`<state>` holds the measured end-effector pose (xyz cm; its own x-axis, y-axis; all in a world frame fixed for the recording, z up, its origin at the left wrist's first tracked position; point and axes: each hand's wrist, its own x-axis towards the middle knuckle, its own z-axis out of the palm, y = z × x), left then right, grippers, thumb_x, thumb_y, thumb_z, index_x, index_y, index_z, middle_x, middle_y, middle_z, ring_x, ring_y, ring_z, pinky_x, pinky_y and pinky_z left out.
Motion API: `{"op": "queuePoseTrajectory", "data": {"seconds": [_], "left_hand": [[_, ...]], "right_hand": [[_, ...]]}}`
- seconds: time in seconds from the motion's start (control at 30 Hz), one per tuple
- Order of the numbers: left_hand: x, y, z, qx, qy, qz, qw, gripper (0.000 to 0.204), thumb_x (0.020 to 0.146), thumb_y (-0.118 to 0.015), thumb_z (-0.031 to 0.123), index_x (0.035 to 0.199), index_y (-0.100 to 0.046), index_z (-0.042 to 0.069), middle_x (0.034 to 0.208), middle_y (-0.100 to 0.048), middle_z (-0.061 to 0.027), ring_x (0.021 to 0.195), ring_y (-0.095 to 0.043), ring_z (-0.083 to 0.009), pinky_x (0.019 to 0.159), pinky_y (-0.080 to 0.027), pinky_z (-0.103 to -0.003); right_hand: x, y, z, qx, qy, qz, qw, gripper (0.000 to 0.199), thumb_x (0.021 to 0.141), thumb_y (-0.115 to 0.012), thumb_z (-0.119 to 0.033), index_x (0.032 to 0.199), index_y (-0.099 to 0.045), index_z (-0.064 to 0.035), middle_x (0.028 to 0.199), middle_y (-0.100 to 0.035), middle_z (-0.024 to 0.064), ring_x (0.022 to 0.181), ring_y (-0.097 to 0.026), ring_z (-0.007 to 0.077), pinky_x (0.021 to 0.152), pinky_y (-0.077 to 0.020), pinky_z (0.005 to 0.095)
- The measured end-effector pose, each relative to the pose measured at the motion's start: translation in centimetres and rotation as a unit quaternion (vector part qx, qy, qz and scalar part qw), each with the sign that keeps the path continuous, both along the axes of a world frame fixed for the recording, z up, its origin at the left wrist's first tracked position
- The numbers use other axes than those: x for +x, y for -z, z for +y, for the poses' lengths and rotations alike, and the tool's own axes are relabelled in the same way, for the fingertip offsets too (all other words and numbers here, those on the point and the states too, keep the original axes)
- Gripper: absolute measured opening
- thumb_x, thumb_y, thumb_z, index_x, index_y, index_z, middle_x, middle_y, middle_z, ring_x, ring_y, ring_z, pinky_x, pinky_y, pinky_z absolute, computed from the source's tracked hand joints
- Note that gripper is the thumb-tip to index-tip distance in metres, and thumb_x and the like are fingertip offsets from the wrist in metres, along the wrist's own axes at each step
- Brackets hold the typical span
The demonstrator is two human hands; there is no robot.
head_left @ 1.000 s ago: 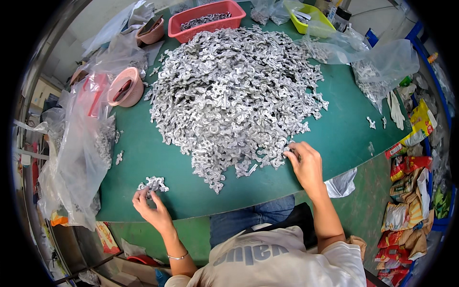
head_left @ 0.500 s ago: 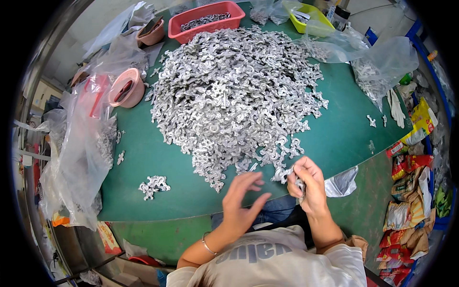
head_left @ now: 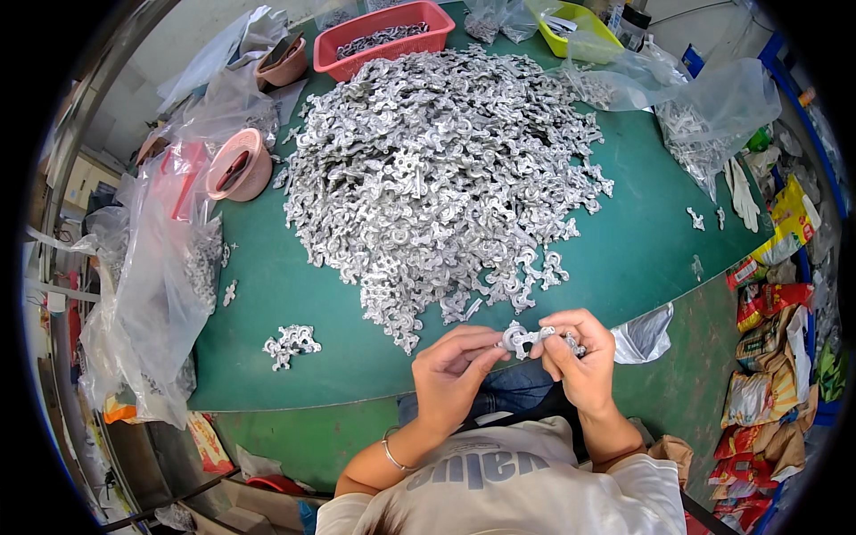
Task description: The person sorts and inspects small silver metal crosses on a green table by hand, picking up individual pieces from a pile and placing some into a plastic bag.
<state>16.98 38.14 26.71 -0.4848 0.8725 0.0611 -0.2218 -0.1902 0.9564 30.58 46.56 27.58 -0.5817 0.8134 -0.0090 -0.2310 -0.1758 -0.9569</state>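
Note:
A big heap of small silver metal parts point(head_left: 441, 169) covers the middle of the green table point(head_left: 294, 294). My left hand point(head_left: 455, 374) and my right hand point(head_left: 580, 361) meet at the table's near edge, both pinching a silver metal part point(head_left: 522, 337) between their fingertips. The right hand also seems to hold more parts in its palm. A small cluster of the same parts point(head_left: 290, 343) lies apart at the near left of the table.
A red basket point(head_left: 388, 40) with metal pieces and a yellow tray point(head_left: 580, 27) stand at the back. Pink bowls point(head_left: 236, 165) and clear plastic bags point(head_left: 152, 276) sit at the left, another bag point(head_left: 713, 107) at the right. Snack packets point(head_left: 767, 330) lie on the right floor.
My left hand left the small cluster at the near left and came to the right hand. The right hand drew back from the heap's edge with parts. Both now grip one part.

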Motion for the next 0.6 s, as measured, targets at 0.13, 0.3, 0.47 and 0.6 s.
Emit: {"op": "queuePoseTrajectory", "data": {"seconds": [0.13, 0.3, 0.47, 0.6], "left_hand": [[0.07, -0.19, -0.07, 0.007, 0.0, -0.004, 1.0, 0.011, 0.075, -0.056, -0.011, 0.086, -0.057, -0.01, 0.088, -0.057, -0.0166, 0.073, -0.059, -0.0187, 0.067, -0.049, -0.026], [0.13, -0.28, -0.18, 0.012, -0.002, 0.009, 1.0, 0.007, 0.077, -0.055, -0.01, 0.084, -0.058, -0.01, 0.087, -0.057, -0.0164, 0.072, -0.058, -0.0184, 0.065, -0.049, -0.027], [-0.07, -0.09, -0.22, -0.006, 0.06, -0.045, 0.997, 0.005, 0.081, -0.053, -0.005, 0.082, -0.057, -0.008, 0.085, -0.057, -0.0116, 0.073, -0.056, -0.014, 0.065, -0.046, -0.025], [0.18, 0.21, -0.15, -0.014, 0.072, -0.068, 0.995, 0.007, 0.083, -0.05, -0.003, 0.086, -0.054, -0.007, 0.085, -0.057, -0.0127, 0.074, -0.058, -0.0162, 0.068, -0.047, -0.027]], "right_hand": [[0.22, -0.02, -0.35, 0.026, 0.013, -0.006, 1.0, 0.016, 0.081, -0.053, 0.003, 0.097, -0.053, 0.0034, 0.073, -0.06, 0.01, 0.047, -0.041, 0.003, 0.042, -0.0318, 0.0162], [0.04, 0.03, -0.57, 0.028, 0.033, 0.017, 0.999, 0.01, 0.081, -0.054, 0.001, 0.091, -0.053, 0.0033, 0.07, -0.06, 0.0094, 0.047, -0.041, 0.0034, 0.042, -0.0322, 0.0169], [-0.09, 0.64, -0.58, 0.003, 0.03, 0.032, 0.999, 0.008, 0.085, -0.052, -0.005, 0.081, -0.05, 0.0014, 0.067, -0.057, 0.0087, 0.046, -0.04, 0.0037, 0.041, -0.0309, 0.0174], [-0.12, 0.75, -0.55, -0.029, 0.031, 0.021, 0.999, 0.016, 0.087, -0.05, -0.011, 0.075, -0.047, -0.0009, 0.065, -0.057, 0.009, 0.044, -0.04, 0.0043, 0.04, -0.0294, 0.0175]]}}
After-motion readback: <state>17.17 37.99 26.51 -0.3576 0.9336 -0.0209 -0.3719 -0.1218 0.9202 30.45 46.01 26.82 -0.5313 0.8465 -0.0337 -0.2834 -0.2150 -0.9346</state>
